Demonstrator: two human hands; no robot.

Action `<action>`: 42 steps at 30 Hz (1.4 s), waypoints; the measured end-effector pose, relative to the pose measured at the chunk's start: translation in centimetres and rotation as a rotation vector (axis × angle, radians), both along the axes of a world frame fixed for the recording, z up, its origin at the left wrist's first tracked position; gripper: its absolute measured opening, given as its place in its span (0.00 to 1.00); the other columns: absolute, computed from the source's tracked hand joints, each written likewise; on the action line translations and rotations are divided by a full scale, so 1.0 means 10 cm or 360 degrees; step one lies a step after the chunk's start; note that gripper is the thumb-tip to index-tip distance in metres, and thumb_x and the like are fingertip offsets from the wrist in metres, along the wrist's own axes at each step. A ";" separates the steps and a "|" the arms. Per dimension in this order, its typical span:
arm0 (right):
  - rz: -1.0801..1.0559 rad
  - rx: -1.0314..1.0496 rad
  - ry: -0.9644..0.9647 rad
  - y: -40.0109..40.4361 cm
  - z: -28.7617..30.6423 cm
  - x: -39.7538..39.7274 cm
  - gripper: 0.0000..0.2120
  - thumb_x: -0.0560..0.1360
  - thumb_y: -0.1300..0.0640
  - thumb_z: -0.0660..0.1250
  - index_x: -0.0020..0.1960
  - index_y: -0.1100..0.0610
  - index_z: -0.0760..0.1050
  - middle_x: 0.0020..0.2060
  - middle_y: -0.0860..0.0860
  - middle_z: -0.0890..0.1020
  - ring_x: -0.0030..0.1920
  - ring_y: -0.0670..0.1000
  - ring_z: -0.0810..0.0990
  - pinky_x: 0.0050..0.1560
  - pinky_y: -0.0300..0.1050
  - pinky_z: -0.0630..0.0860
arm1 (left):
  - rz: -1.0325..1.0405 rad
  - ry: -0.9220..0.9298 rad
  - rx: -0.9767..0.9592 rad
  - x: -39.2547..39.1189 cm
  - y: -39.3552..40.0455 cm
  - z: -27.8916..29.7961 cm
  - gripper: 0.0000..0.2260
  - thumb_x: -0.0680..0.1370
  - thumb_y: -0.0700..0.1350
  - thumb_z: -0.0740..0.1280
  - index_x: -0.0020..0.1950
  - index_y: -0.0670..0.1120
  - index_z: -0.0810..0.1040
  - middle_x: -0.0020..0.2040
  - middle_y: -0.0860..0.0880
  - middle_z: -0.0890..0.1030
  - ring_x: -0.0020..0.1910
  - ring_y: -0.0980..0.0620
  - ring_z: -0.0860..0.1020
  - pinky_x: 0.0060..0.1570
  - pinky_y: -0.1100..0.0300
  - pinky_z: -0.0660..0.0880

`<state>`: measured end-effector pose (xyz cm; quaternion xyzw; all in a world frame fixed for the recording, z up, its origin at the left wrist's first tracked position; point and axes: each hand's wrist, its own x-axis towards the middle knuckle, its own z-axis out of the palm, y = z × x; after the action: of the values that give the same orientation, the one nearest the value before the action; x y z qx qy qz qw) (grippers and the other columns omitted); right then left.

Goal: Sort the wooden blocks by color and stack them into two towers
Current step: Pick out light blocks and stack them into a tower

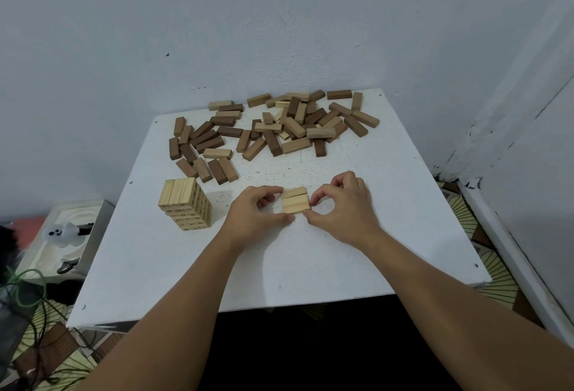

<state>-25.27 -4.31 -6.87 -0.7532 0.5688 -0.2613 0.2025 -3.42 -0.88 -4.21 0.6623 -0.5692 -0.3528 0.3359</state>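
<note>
Three pale blocks [295, 200] lie side by side between the left hand [255, 210] and right hand [343, 204], pinched at both ends.

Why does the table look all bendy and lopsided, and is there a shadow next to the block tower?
In the head view, the wide lens stretches things, so the table looks slanted and the wall leans; a soft shadow falls just right of the tower; the light is dim and even, with no glare; the blocks between the left hand and right hand look sharp.
</note>
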 end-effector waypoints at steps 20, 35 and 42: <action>0.0006 -0.0034 0.0069 -0.02 -0.02 0.00 0.26 0.70 0.32 0.72 0.66 0.36 0.79 0.55 0.43 0.65 0.56 0.46 0.65 0.67 0.46 0.66 | 0.0024 0.0021 0.0031 0.00 -0.01 -0.02 0.28 0.67 0.47 0.84 0.66 0.52 0.83 0.55 0.54 0.78 0.54 0.59 0.76 0.55 0.67 0.72; 0.0049 -0.0028 0.0224 -0.06 -0.06 0.00 0.29 0.71 0.30 0.67 0.71 0.33 0.72 0.57 0.43 0.64 0.56 0.45 0.61 0.70 0.47 0.62 | 0.0007 0.0002 0.0040 -0.03 0.01 0.04 0.25 0.69 0.46 0.83 0.65 0.51 0.83 0.55 0.54 0.78 0.54 0.59 0.76 0.55 0.69 0.71; 0.0063 -0.0004 0.0224 -0.07 -0.04 0.00 0.31 0.71 0.30 0.67 0.73 0.33 0.70 0.57 0.43 0.65 0.57 0.46 0.62 0.69 0.47 0.63 | -0.0022 -0.0015 0.0080 -0.02 0.01 0.07 0.25 0.69 0.46 0.83 0.66 0.52 0.83 0.55 0.53 0.77 0.53 0.60 0.75 0.53 0.68 0.70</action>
<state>-25.30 -4.96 -7.31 -0.7810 0.5663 -0.2045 0.1661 -3.66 -0.82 -3.52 0.6683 -0.5662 -0.3663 0.3140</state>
